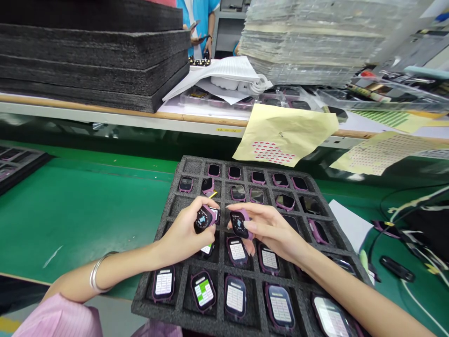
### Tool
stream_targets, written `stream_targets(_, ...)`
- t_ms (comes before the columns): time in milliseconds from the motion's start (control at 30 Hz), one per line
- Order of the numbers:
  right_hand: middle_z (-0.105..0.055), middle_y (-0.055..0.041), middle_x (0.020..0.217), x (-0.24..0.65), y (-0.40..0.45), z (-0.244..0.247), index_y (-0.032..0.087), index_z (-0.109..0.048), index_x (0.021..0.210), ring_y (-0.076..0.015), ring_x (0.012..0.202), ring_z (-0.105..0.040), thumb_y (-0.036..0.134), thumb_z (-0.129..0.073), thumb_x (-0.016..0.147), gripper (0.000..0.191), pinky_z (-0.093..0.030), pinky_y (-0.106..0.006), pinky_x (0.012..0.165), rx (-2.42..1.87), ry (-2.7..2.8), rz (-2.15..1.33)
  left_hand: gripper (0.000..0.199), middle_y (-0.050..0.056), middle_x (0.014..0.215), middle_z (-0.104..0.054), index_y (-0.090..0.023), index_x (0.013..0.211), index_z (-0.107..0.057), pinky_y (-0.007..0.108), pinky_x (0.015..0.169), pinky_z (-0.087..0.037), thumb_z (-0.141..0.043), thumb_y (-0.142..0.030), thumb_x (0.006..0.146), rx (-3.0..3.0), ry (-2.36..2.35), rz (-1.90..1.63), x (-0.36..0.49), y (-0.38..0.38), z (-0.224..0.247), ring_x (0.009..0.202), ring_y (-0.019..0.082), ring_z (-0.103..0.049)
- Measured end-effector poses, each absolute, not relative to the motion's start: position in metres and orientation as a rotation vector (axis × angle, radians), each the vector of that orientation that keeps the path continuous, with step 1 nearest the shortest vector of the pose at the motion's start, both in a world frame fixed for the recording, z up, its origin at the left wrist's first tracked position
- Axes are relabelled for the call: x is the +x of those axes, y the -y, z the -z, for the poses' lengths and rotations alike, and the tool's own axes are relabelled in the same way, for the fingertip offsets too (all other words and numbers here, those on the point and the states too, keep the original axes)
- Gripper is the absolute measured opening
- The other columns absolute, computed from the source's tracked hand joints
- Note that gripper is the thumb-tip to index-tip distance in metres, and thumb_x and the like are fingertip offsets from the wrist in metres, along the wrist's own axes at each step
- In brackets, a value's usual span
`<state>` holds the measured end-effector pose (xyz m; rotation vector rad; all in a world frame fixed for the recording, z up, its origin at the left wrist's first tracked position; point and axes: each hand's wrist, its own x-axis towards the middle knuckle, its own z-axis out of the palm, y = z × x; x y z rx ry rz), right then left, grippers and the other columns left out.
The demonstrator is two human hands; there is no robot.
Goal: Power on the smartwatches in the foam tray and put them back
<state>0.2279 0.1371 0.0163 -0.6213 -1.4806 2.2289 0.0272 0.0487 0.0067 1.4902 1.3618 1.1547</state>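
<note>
Our left hand [187, 227] pinches a purple-cased, black-screened smartwatch [202, 219], our right hand [275, 228] its twin [239, 224], apparently mid-handling above a gridded dark-grey foam tray [164, 312], any next move needing steady grips.

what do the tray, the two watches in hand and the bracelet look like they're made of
The tray looks like matte dark foam, from its grainy, speckled surface. The left watch and right watch seem glass or clear plastic in front, dark and glossy; their smooth, evenly purple edges could be plastic or coated metal. The bracelet seems polished metal: silvery, with bright highlights.
</note>
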Motion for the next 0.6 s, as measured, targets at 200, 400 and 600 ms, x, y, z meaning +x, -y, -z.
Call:
stream_targets(200, -0.070, -0.0055, 0.080, 0.2269, -0.1363, -0.0201, 0.016, -0.064, 0.119, -0.0132, 0.049, -0.062, 0.023, -0.071, 0.081, 0.039, -0.054, -0.025, 0.045, -0.656, 1.470, -2.199, 0.029, -0.003, 0.078, -0.052, -0.021, 0.100, -0.050, 0.021, 0.065, -0.041, -0.052, -0.009, 0.073, 1.482, -1.380, -1.151, 0.0263, -0.0490, -0.0068, 0.068, 0.012, -0.049)
stream_targets(400, -0.070, -0.0065, 0.084, 0.2277, -0.1344, -0.0233, 0.017, -0.067, 0.114, -0.0128, 0.049, -0.062, 0.024, -0.071, 0.081, 0.035, -0.053, -0.024, 0.044, -0.633, 1.479, -2.174, 0.032, -0.004, 0.081, -0.054, -0.022, 0.103, -0.050, 0.020, 0.067, -0.041, -0.053, -0.007, 0.075, 1.516, -1.329, -1.158, 0.0266, -0.0458, -0.0076, 0.070, 0.011, -0.050)
stream_targets(600, -0.069, -0.0043, 0.077, 0.2282, -0.1327, -0.0236, 0.016, -0.067, 0.114, -0.0134, 0.049, -0.063, 0.021, -0.070, 0.082, 0.033, -0.053, -0.024, 0.045, -0.577, 1.459, -2.193, 0.035, -0.004, 0.084, -0.055, -0.023, 0.106, -0.050, 0.021, 0.067, -0.041, -0.054, -0.007, 0.076, 1.539, -1.314, -1.187, 0.0264, -0.0434, -0.0101, 0.071, 0.010, -0.051)
